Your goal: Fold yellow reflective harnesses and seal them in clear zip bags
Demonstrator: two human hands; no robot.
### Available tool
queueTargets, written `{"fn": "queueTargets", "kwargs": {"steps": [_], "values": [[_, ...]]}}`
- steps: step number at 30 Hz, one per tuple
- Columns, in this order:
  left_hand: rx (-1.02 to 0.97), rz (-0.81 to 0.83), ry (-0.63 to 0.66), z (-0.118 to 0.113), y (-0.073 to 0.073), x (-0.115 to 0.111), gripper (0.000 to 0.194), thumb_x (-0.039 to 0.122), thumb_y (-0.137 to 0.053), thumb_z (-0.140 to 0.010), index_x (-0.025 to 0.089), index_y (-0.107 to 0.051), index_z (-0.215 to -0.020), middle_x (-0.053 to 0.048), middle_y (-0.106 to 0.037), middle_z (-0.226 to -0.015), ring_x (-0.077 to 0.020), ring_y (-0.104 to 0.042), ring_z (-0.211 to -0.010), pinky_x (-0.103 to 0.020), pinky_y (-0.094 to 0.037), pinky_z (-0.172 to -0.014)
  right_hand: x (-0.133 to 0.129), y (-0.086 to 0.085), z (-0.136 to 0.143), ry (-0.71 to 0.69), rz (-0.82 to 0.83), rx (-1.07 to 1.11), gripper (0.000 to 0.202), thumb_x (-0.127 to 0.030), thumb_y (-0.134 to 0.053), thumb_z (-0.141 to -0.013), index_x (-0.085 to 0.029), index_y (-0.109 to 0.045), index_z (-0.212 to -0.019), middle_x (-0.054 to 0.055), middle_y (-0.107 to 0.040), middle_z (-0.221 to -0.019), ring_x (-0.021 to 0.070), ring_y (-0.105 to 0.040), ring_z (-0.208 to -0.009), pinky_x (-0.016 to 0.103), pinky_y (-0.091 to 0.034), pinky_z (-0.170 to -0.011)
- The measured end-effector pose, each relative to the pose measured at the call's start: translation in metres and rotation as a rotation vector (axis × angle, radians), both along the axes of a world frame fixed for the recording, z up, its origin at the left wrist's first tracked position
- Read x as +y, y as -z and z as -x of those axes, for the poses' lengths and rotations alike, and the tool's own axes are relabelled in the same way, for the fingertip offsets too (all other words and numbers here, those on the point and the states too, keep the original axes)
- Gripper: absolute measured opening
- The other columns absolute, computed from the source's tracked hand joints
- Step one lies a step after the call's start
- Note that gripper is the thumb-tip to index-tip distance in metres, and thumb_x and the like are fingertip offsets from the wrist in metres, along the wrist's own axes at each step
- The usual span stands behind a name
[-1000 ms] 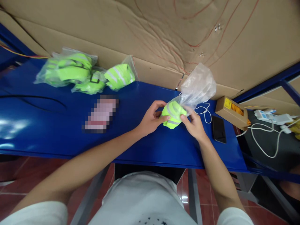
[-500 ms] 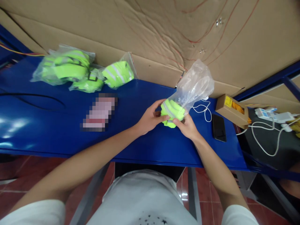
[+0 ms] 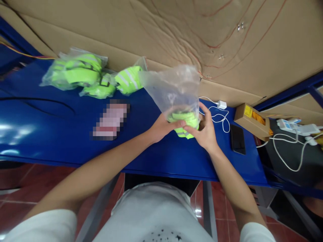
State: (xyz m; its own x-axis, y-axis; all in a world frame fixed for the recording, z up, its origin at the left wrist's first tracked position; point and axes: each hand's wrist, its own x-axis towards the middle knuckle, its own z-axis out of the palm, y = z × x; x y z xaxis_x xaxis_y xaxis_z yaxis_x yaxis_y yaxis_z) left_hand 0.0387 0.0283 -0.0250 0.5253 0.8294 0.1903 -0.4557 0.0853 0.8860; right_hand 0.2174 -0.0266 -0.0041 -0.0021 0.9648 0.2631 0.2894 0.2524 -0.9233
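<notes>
Between both hands is a folded neon-yellow reflective vest or strap bundle [image 3: 185,121] with grey stripes. A clear plastic bag [image 3: 176,88] rises from it, its loose part spread up and to the left. My left hand [image 3: 161,128] grips the bundle's left side, thumb across the front. From the right, my right hand [image 3: 206,131] holds it with the thumb on the front and fingers curled behind. The two thumb tips nearly meet. Fingers behind the bundle are partly hidden. Whether the bundle lies fully inside the bag I cannot tell.
Several bagged neon bundles [image 3: 83,72] lie at the back left of the blue table [image 3: 141,151]. A pixelated pinkish item [image 3: 111,120] is left of my hands. To the right are a white charger [image 3: 222,105] with cable, a black phone [image 3: 237,139] and a cardboard box [image 3: 252,121].
The bag's loose part has swung from the upper right to the upper left. My right hand has shifted its hold, fingers now higher behind the bundle. The view has shifted slightly.
</notes>
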Motion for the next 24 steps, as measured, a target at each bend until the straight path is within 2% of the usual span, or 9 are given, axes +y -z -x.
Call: {"fn": "queueTargets", "kwargs": {"steps": [4,7,10,13,18,22,24], "values": [[-0.083,0.131,-0.084,0.002,0.0,0.002,0.058,0.053,-0.091,-0.075,0.024,-0.07,-0.122,-0.008,-0.075,-0.128,-0.0296,-0.071,-0.122,-0.044,-0.058,-0.105,0.011,0.0,0.017,0.062,0.021,0.123,0.074,-0.065,-0.081,-0.079,-0.031,-0.049,-0.137,0.008,-0.07,-0.131,0.0271,-0.071,-0.118,0.044,-0.062,-0.101],[-0.085,0.164,-0.132,0.005,-0.001,0.005,0.051,0.058,-0.082,-0.084,0.023,-0.07,-0.119,-0.008,-0.075,-0.125,-0.0285,-0.072,-0.119,-0.043,-0.059,-0.102,0.013,0.0,0.022,0.037,0.002,0.109,0.068,-0.067,-0.079,-0.08,-0.031,-0.052,-0.132,0.008,-0.067,-0.139,0.0266,-0.066,-0.128,0.042,-0.059,-0.106],[-0.104,0.138,-0.111,0.003,-0.002,0.004,0.055,0.062,-0.081,-0.084,0.023,-0.069,-0.121,-0.009,-0.073,-0.129,-0.0303,-0.07,-0.123,-0.045,-0.058,-0.105,0.01,0.002,0.022,0.013,0.05,0.16,0.066,-0.067,-0.073,-0.085,-0.031,-0.051,-0.135,0.009,-0.065,-0.144,0.0279,-0.064,-0.131,0.045,-0.059,-0.107],[-0.109,0.117,-0.093,-0.004,0.0,-0.002,0.06,0.06,-0.084,-0.081,0.023,-0.068,-0.125,-0.01,-0.072,-0.133,-0.0323,-0.066,-0.129,-0.048,-0.054,-0.111,0.007,0.003,0.02,0.051,0.104,0.254,0.065,-0.064,-0.071,-0.087,-0.03,-0.05,-0.138,0.011,-0.064,-0.146,0.0302,-0.066,-0.131,0.048,-0.061,-0.104],[-0.116,0.137,-0.015,-0.015,0.005,-0.016,0.067,0.071,-0.077,-0.081,0.024,-0.069,-0.129,-0.011,-0.071,-0.137,-0.0325,-0.063,-0.134,-0.051,-0.047,-0.119,0.005,0.005,0.023,0.048,0.08,0.278,0.059,-0.063,-0.066,-0.091,-0.03,-0.05,-0.137,0.01,-0.061,-0.149,0.0305,-0.064,-0.133,0.049,-0.061,-0.104],[-0.105,0.101,-0.043,-0.013,0.002,-0.017,0.061,0.059,-0.084,-0.081,0.025,-0.07,-0.129,-0.01,-0.071,-0.138,-0.031,-0.063,-0.134,-0.049,-0.048,-0.118,0.007,0.005,0.019,0.098,-0.044,0.204,0.056,-0.058,-0.077,-0.086,-0.031,-0.054,-0.13,0.009,-0.068,-0.135,0.0278,-0.068,-0.124,0.045,-0.061,-0.102],[-0.079,0.095,-0.053,-0.009,0.0,-0.013,0.058,0.052,-0.088,-0.079,0.024,-0.071,-0.127,-0.009,-0.072,-0.135,-0.0306,-0.065,-0.132,-0.047,-0.051,-0.114,0.008,0.005,0.015,0.067,-0.057,0.156,0.056,-0.057,-0.079,-0.086,-0.031,-0.054,-0.128,0.008,-0.07,-0.128,0.0266,-0.07,-0.12,0.044,-0.06,-0.104]]}}
